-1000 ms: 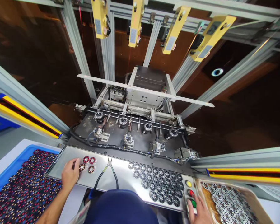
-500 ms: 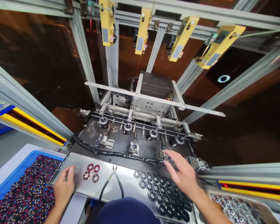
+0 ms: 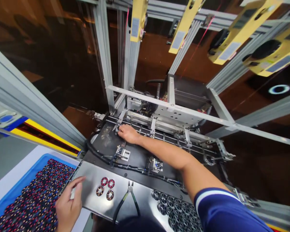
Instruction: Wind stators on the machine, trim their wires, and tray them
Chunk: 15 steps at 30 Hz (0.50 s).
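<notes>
My right hand (image 3: 129, 133) reaches across the machine to its far left station, with the fingers curled down around a round motor part at the end of the rail. The hand mostly hides that part. My left hand (image 3: 70, 203) hovers by the left end of the metal shelf (image 3: 91, 175), thumb and fingers apart, holding nothing. To its right several small copper-wound motor stators (image 3: 104, 181) lie grouped on the shelf. Beyond them rest cutting pliers (image 3: 130, 190) with dark handles, jaws pointing away from me. Rows of round metal motor housings (image 3: 175, 206) cover the shelf's right part.
A blue tray (image 3: 42, 161) heaped with stators stands at the left. Small clamp fixtures (image 3: 123, 154) and a black cable (image 3: 135, 168) sit on the dark machine bed. A metal crossbar (image 3: 198, 112) spans above it, and yellow tool balancers (image 3: 180, 35) hang overhead.
My right hand has moved from the front right fixture to the far left station, its fingers now curled. My left hand stays near the shelf's left end. The view has shifted.
</notes>
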Motion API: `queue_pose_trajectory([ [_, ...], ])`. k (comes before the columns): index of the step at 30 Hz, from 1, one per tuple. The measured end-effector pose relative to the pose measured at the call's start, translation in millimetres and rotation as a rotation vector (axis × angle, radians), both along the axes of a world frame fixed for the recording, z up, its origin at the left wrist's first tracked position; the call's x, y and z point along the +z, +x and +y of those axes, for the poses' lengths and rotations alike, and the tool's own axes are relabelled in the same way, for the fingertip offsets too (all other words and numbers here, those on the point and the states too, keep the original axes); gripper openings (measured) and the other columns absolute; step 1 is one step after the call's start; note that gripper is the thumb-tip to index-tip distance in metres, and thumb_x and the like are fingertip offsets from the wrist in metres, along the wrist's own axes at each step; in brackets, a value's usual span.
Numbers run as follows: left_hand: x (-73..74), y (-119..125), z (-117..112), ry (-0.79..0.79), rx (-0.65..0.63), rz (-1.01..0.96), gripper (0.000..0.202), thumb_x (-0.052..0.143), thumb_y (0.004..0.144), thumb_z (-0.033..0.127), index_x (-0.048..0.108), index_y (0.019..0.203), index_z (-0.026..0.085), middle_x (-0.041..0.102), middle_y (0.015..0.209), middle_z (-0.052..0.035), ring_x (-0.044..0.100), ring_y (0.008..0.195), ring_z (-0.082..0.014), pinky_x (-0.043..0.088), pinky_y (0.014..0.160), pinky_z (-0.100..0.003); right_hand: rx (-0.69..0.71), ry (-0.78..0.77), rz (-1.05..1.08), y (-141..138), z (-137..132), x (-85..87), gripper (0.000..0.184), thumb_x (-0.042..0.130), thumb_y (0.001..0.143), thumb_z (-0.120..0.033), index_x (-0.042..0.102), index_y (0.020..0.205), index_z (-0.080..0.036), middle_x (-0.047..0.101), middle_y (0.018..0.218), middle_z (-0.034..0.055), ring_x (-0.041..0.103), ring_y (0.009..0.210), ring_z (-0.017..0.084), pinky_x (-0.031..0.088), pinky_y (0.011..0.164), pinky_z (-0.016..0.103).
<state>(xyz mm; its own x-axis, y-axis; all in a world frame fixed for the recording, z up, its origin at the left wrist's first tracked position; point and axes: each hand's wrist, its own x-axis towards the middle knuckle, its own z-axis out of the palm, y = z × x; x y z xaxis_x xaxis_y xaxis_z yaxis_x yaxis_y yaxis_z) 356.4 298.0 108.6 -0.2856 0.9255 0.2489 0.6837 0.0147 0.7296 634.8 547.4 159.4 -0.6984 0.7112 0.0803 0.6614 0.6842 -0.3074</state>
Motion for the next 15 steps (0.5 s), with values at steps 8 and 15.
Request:
queue_pose_trajectory([
  [8,16.0,18.0,52.2,0.11,-0.148,0.048,0.025,0.05,0.092,0.035,0.065,0.102,0.02,0.073,0.098,-0.0078,0.069,0.091,-0.0238,0.052,0.089,-0.038,-0.384,-0.206,0.042,6.1,-6.8,-13.4,0.03,0.058,0.094,-0.035,0.059,0.116,-0.016,0.059,0.123,0.0088,0.058,0.11,0.023,0.05,0.093,0.045],
  [15,35.6,61.8,167.7,0.151,-0.563,0.267,0.036,0.049,0.092,0.038,0.064,0.117,0.017,0.064,0.13,-0.0113,0.057,0.124,-0.0263,0.042,0.108,-0.043,-0.717,-0.565,0.062,-13.3,39.5,-14.0,0.034,0.059,0.093,-0.036,0.058,0.12,-0.014,0.061,0.119,0.0083,0.062,0.102,0.022,0.055,0.086,0.041],
])
